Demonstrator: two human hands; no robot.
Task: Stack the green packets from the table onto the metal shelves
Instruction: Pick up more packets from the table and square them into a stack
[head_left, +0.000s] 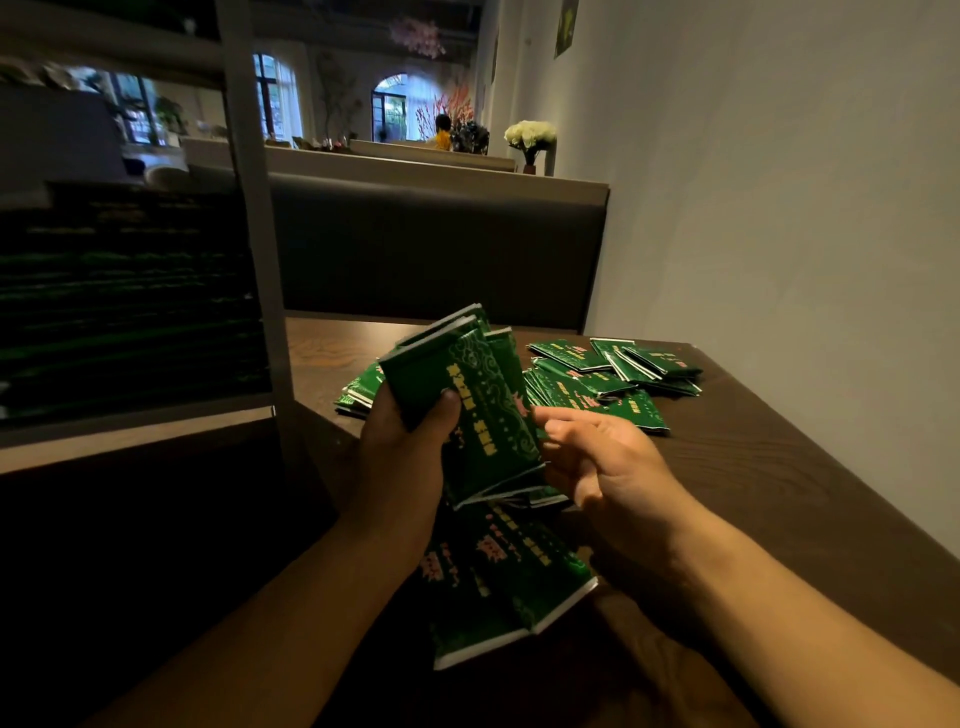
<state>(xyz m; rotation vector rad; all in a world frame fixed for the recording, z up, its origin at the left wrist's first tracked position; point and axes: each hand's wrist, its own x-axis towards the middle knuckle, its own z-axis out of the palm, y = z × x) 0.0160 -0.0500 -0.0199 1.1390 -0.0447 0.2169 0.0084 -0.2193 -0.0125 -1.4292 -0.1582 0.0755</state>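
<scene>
A bundle of green packets (467, 410) is gripped in the left hand (405, 457), thumb across its face, held above the dark table (753, 467). The right hand (597, 457) sits just beside the bundle, fingers relaxed, holding nothing. Loose packets (608, 379) lie beyond both hands; more packets (498, 582) lie beneath them. The metal shelf (135, 421), left of the left hand, carries stacked packets (130, 296).

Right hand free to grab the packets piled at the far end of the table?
Probably yes. The right hand is open and holds nothing; the far packets lie uncovered on the table just beyond its fingertips. The left hand grips its own bundle off to the side, out of the way.
</scene>
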